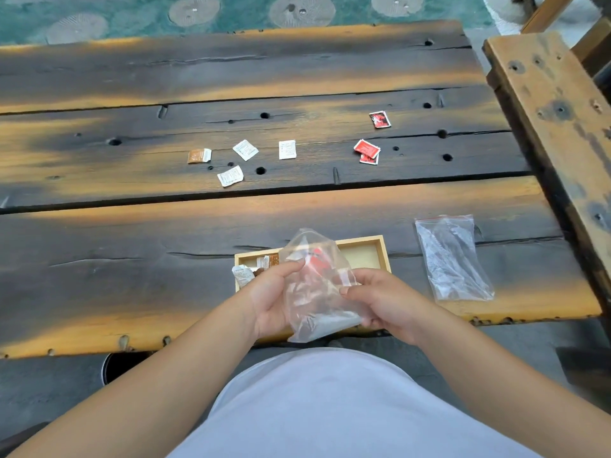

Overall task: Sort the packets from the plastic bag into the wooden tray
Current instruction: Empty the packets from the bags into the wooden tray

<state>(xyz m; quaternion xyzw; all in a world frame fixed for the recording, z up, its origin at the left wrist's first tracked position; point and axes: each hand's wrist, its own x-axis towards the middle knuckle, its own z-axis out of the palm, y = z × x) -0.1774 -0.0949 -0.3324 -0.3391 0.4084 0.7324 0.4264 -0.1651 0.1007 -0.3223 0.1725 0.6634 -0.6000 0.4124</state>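
At six o'clock, the left hand (pixel 269 300) and right hand (pixel 380 300) both pinch a crinkled clear plastic bag (pixel 317 285) showing red and white packets, held over the shallow pale wooden tray (pixel 380 251). On the charred plank table (pixel 132 259), small white paper sachets (pixel 245 150) lie at twelve o'clock, glossy red sachets (pixel 367 148) at one.

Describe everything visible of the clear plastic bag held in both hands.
The clear plastic bag is thin, crinkled film, see-through, held above the shallow light wooden tray at the table's near edge. The left hand grips its left side, the right hand pinches its right side. Red and white shapes show through it; whether they lie inside or behind cannot be told. Its upper end rises to a point.
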